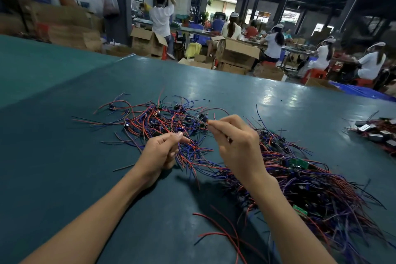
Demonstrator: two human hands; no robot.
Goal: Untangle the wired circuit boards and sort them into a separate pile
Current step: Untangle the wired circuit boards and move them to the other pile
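Raised right hand pinches a wired board; left hand pinches wires.

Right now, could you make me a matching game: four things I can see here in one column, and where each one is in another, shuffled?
1. right hand
2. dense wire pile
3. loose wire tangle
4. cardboard boxes

A. on the floor beyond the table
B. spread out at mid-table
C. heaped at the table's right side
D. lifted, pinching a wired part

Pairs: 1-D, 2-C, 3-B, 4-A
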